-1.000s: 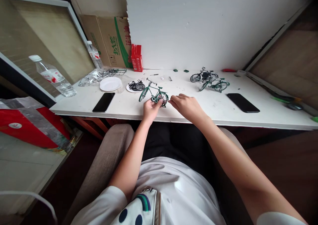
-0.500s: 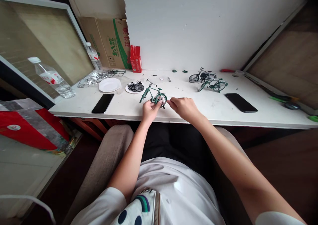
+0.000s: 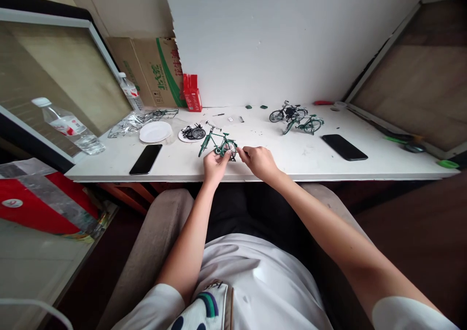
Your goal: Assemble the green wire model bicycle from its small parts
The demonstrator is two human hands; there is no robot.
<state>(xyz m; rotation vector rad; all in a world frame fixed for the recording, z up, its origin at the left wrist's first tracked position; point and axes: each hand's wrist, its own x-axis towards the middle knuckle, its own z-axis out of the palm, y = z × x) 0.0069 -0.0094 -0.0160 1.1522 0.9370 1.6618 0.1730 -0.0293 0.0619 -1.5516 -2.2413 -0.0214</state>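
A small green model bicycle (image 3: 218, 140) stands upright near the table's front edge, its handlebar toward the left. My left hand (image 3: 214, 167) grips it low down by the rear wheel, thumb against the wheel. At the back of that wheel, my right hand (image 3: 258, 161) is closed, thumb and index finger pinched together at the rear end of the bicycle. Whatever lies between those fingertips is too small to make out. Behind, to the left, a white dish (image 3: 181, 136) carries black model parts (image 3: 194, 132), wheels among them.
A black model bicycle (image 3: 279, 115) and another green one (image 3: 310, 124) stand at the back right. Phones lie left (image 3: 146, 159) and right (image 3: 344, 147). A white plate (image 3: 155, 132), a red box (image 3: 192, 93) and water bottles (image 3: 71, 127) are on the left. Tiny parts are scattered behind.
The whole view has shifted slightly, so the table's things appear a little further left. Both hands keep their places at the bicycle's rear wheel, with hardly any change of grip.
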